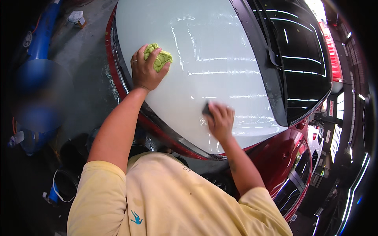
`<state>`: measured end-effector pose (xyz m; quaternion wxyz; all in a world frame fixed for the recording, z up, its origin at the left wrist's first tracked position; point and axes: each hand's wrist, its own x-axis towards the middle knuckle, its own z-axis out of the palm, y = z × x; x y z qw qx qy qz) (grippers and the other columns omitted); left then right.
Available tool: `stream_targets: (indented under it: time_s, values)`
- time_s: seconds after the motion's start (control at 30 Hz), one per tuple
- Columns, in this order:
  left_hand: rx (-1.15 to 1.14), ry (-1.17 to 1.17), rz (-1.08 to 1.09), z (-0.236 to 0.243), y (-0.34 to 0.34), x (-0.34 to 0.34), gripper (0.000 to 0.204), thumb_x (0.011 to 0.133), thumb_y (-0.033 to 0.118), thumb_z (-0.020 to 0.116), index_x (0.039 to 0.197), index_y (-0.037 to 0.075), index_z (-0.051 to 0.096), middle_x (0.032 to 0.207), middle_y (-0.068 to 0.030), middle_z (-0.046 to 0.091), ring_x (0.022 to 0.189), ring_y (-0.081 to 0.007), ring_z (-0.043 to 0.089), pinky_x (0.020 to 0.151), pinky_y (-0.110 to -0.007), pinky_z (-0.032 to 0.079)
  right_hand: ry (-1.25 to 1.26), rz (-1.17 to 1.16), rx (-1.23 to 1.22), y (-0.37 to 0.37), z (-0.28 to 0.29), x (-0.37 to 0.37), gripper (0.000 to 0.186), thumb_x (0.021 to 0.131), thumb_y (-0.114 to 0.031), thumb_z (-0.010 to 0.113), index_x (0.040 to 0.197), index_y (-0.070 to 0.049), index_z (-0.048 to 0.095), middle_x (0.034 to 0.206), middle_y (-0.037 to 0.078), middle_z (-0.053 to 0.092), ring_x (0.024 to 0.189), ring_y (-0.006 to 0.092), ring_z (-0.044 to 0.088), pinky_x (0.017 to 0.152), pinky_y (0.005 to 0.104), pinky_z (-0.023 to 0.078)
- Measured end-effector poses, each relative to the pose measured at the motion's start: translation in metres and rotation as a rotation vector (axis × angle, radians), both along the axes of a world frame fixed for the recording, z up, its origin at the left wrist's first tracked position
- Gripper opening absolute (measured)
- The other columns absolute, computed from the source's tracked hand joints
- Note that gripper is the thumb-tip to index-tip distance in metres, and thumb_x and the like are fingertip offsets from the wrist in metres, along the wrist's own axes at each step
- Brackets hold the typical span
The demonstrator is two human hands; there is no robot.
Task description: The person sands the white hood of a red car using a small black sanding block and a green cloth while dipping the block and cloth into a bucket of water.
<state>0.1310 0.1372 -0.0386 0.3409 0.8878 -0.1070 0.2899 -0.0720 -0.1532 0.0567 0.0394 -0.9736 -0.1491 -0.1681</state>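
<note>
My left hand is closed around a bunched yellow-green cloth and rests near the hood's left edge. Nearer to me and further right, my right hand presses a small dark block to the surface. That hand is blurred by motion, and its fingers hide part of the block. Beneath both hands lies the pale white car hood, wet and glossy, with streaks of water and light reflections on it.
Red bodywork borders the hood, and a dark windshield with wiper arms lies to the right. A red door is at lower right. Blue equipment and a small box stand on the floor at left.
</note>
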Motion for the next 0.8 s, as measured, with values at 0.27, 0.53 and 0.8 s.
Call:
stream_targets:
  time_s: [0.27,0.53,0.8]
  values:
    - [-0.094,-0.019,-0.059,-0.001,0.004,0.0,0.045,0.102,0.042,0.073,0.142,0.02,0.068,0.149,-0.0201,0.053,0.133,-0.0426,0.054,0.116,-0.055,0.043,0.091,0.148,-0.117,0.048,0.016,0.191,0.043,0.095,-0.036,0.079,0.136,-0.025,0.074,0.117,0.006,0.072,0.111,0.0326,0.065,0.099,0.0488,0.05]
    - [-0.219,0.031,0.169,-0.014,0.004,0.004,0.043,0.1,0.047,0.075,0.135,0.023,0.072,0.145,-0.0187,0.055,0.133,-0.0429,0.054,0.115,-0.055,0.046,0.009,0.114,-0.028,0.065,-0.013,0.104,0.045,0.092,-0.03,0.083,0.135,-0.022,0.076,0.117,0.003,0.072,0.11,0.0297,0.066,0.099,0.0453,0.049]
    - [-0.224,0.044,0.303,-0.017,-0.009,0.003,0.047,0.1,0.048,0.076,0.136,0.018,0.07,0.142,-0.0208,0.055,0.127,-0.0442,0.057,0.111,-0.057,0.048,0.084,0.332,-0.172,0.031,-0.006,0.093,0.052,0.085,-0.023,0.079,0.137,-0.026,0.076,0.114,0.0,0.072,0.107,0.0259,0.065,0.095,0.0449,0.049]
